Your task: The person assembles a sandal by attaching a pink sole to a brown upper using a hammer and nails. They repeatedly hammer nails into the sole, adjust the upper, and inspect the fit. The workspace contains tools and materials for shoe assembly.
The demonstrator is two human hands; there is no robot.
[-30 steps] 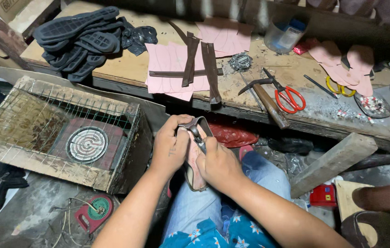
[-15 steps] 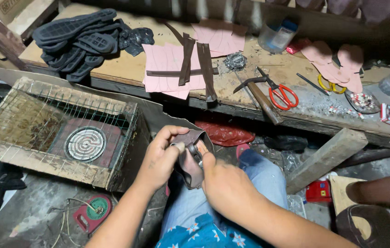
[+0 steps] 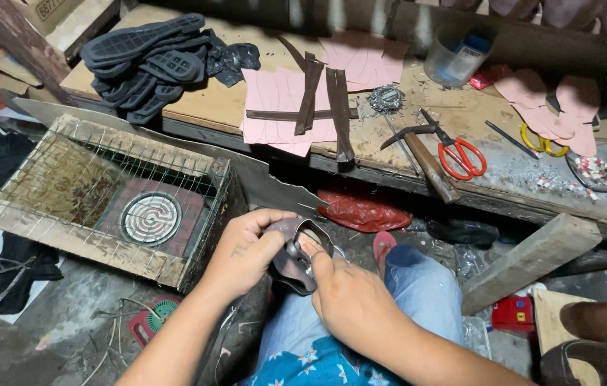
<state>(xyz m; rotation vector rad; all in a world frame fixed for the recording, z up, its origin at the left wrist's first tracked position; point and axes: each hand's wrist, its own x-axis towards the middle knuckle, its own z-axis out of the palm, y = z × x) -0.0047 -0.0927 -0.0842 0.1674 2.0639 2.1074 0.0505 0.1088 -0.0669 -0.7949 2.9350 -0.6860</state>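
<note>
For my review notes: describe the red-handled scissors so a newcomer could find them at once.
Start at the long wooden workbench along the top of the view. Right of its middle lies a wooden-handled hammer; the red-handled scissors lie against it, blades pointing up-left. Their red loops set them apart from the yellow-handled scissors further right.

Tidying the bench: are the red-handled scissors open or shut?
Open. The red-handled scissors lie flat on the workbench, blades spread apart beside the hammer.
</note>
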